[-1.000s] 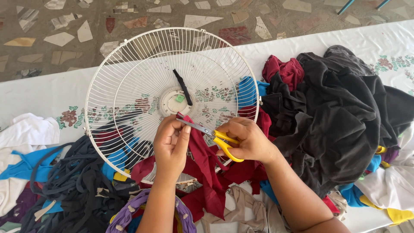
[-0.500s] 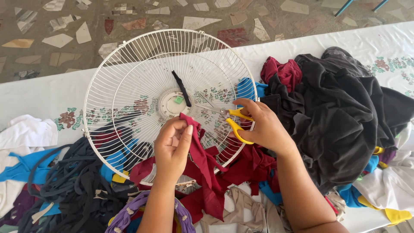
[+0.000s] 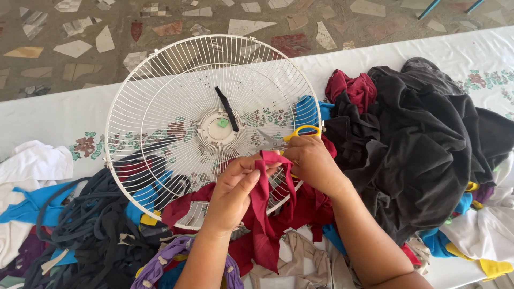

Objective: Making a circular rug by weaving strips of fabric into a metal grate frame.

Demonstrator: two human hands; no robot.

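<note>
My left hand (image 3: 234,190) pinches a strip of dark red cloth (image 3: 263,214) and holds it up over the lower edge of a white wire fan guard (image 3: 176,96). My right hand (image 3: 310,160) grips yellow-handled scissors (image 3: 286,138), blades pointing left toward the guard's hub, and also touches the top of the red strip. A black cloth strip (image 3: 227,108) is tied on the guard's wires near the white hub (image 3: 218,128). More red cloth lies under both wrists.
A big heap of black and dark red garments (image 3: 423,139) lies at the right. Dark blue, black and purple cloth strips (image 3: 80,235) pile at the lower left. A white flowered table cover (image 3: 48,115) runs across; tiled floor (image 3: 80,32) lies beyond.
My right hand with the scissors swung out to the right, then came back to meet the left hand at the red strip. The left hand stayed holding the strip, lifting it slightly.
</note>
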